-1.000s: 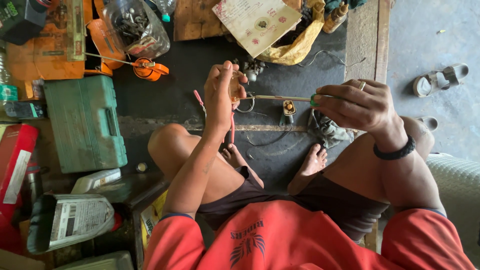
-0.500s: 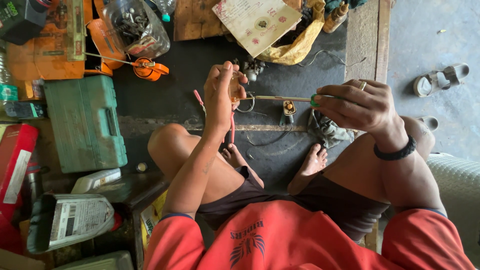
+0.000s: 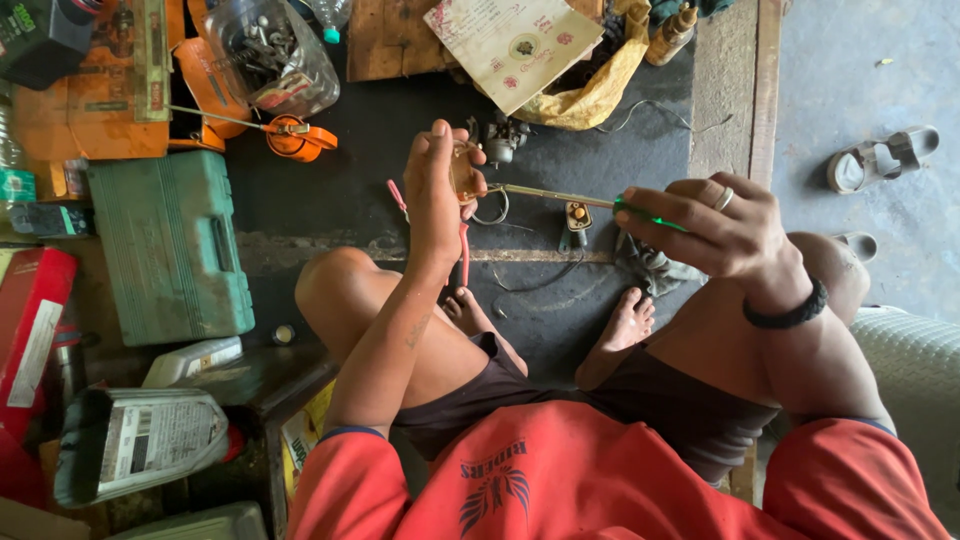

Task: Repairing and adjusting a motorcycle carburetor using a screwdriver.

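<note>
I sit cross-legged on a dark floor. My left hand (image 3: 438,188) is closed around a small brass-coloured round part (image 3: 463,172) with red wires (image 3: 464,252) hanging from it. My right hand (image 3: 712,226) grips the green handle of a long screwdriver (image 3: 560,197), whose metal shaft reaches left to the part, its tip at the part's side. A ring is on one finger and a black band sits on that wrist. Both hands are held above my bare feet.
A green tool case (image 3: 170,245) lies at left, beside orange boxes (image 3: 95,90) and a clear jar of metal bits (image 3: 270,50). Small metal parts (image 3: 577,222), a yellow bag (image 3: 590,95) and a paper (image 3: 510,45) lie ahead. Sandals (image 3: 880,160) sit at right.
Hardly anything differs; both hands keep their hold, with the screwdriver still pointed at the small part.
</note>
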